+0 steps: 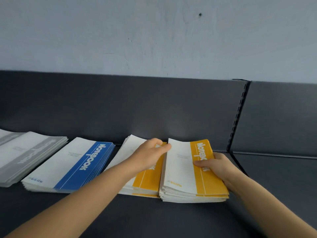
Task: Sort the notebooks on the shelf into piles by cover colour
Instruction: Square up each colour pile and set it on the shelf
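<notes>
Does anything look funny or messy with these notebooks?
Yes, one thing. Yellow has two piles, the left yellow pile and the right yellow pile, side by side, though one colour should make one pile. The blue pile and grey pile look a little fanned at their edges, nothing torn or spilled.

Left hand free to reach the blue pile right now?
Likely yes. The left hand rests flat on the left yellow pile; the blue pile lies right beside it, top bare, nothing between.

head | 1 view | looks forward-down, close over shelf (154, 219) | wall (154, 40) behind
</notes>
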Available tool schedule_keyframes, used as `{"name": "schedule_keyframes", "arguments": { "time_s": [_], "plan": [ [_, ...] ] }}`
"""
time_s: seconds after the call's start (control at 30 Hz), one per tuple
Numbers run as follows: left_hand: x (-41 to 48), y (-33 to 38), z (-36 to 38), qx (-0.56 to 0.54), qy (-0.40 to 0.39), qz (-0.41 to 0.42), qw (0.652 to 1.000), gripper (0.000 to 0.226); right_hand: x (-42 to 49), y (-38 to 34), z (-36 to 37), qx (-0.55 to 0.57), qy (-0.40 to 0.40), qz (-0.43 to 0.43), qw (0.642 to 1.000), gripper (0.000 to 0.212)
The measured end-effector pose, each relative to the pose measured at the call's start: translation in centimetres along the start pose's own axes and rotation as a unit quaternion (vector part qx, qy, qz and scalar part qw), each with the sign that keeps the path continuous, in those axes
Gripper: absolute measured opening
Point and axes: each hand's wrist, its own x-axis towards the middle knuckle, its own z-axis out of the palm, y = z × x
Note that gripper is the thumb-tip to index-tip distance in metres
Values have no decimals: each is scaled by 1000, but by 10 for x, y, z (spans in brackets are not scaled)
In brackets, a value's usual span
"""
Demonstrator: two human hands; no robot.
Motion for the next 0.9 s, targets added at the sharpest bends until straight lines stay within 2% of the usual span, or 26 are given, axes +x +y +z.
{"name": "schedule_keyframes", "arguments": {
  "time_s": [0.1, 0.23, 0.27, 0.3, 0.37, 0.43, 0.5, 0.67, 0.73, 0.9],
  "plan": [
    [-3, -10, -5, 8, -12, -2, 1000, 52, 0, -1, 13, 1, -13, -12, 1000, 32],
    [-4, -19, -13, 30, -32, 6, 999, 55, 2, -4, 25, -23, -14, -6, 1000, 33],
    [-4, -23, -17, 31, -41, 13, 999, 54, -1, -7, 30, -52, -3, -1, 999, 38],
    [-4, -27, -22, 31, -51, 22, 998, 54, -1, -7, 33, -104, 17, -2, 994, 52],
    [-6, -36, -36, 39, -69, 46, 996, 54, -3, -13, 38, -237, 71, -5, 969, 76],
    [-11, -48, -57, 72, -74, 80, 991, 52, -4, -27, 45, -344, 113, -3, 932, 75],
    [-17, -64, -83, 128, -65, 114, 983, 49, -11, -46, 63, -407, 147, -32, 901, 82],
    [-28, -115, -183, 290, 20, 168, 942, 51, -43, -88, 193, -405, 148, -241, 869, 58],
    [-30, -139, -231, 343, 54, 172, 922, 52, -54, -103, 259, -434, 117, -277, 849, 60],
    [-33, -198, -330, 516, 97, 132, 841, 54, -59, -117, 391, -516, 46, -310, 797, 63]
  ]
}}
